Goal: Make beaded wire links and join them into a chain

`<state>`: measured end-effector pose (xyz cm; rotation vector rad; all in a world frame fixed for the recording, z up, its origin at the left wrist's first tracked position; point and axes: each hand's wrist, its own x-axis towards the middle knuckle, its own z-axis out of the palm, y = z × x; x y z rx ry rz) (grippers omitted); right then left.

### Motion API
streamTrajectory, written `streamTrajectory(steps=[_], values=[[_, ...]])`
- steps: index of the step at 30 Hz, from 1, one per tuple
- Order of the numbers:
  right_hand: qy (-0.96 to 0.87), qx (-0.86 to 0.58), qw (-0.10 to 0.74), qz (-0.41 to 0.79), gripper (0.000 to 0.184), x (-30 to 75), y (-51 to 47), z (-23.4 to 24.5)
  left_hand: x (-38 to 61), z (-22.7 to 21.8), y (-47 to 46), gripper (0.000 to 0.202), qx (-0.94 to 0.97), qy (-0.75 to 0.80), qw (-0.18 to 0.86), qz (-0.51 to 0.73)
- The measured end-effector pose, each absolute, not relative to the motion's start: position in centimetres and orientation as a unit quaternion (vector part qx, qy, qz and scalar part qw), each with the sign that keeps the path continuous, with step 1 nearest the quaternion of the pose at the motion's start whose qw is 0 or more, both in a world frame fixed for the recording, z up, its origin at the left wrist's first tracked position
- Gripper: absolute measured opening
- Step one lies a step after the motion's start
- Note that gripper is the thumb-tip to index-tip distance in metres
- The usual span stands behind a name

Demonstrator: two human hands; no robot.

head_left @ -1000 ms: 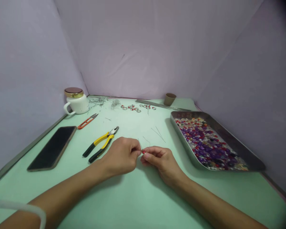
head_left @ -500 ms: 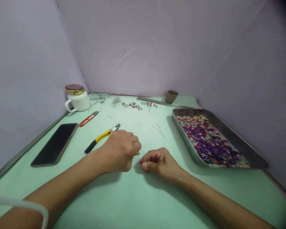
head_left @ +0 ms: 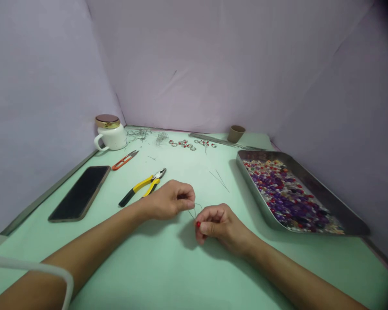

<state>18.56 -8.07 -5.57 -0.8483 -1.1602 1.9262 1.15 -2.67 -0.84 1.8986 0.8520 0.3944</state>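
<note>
Between the thumb and fingers of my right hand [head_left: 218, 226] is a red bead [head_left: 198, 224], pinched at the fingertips. Thin wire [head_left: 192, 214] runs up from the bead toward my left hand [head_left: 173, 199]. The left hand is closed in a pinch at the upper end of the wire, its fingertips mostly turned from view. Just behind the left wrist lie pliers [head_left: 145, 184] with yellow and black handles, partly covered by that hand. Two loose wire pieces [head_left: 220, 181] rest beyond the right hand.
A metal tray [head_left: 258, 202] of mixed beads stands at the right. On the left are a phone [head_left: 80, 193], orange snips [head_left: 125, 160] and a white lidded mug [head_left: 111, 135]. Beaded pieces [head_left: 184, 144], tangled wire [head_left: 161, 137], long wires [head_left: 220, 140] and a brown cup [head_left: 236, 134] sit at the back.
My left hand has rotated, so its thumb side now shows, and uncovers more of the pliers. The red bead in my right fingers has become more visible. The whole view has shifted slightly.
</note>
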Motion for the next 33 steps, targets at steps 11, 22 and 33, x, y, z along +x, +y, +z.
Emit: streamTrajectory(steps=[11,22,33], values=[[-0.374,-0.346,0.255,0.822,0.019,18.2,-8.5,-4.8,1.9,-2.1,-3.6,0.006,0.784,0.292,0.516,0.181],[-0.394,-0.396,0.302,0.772,0.021,18.1,-8.3,-4.9,-0.3,-0.1,-1.6,0.019,0.885,0.235,0.386,0.111],[-0.409,-0.43,0.304,0.745,0.023,17.7,-8.5,-4.7,-0.2,0.2,-2.0,0.031,0.925,0.232,0.267,0.136]])
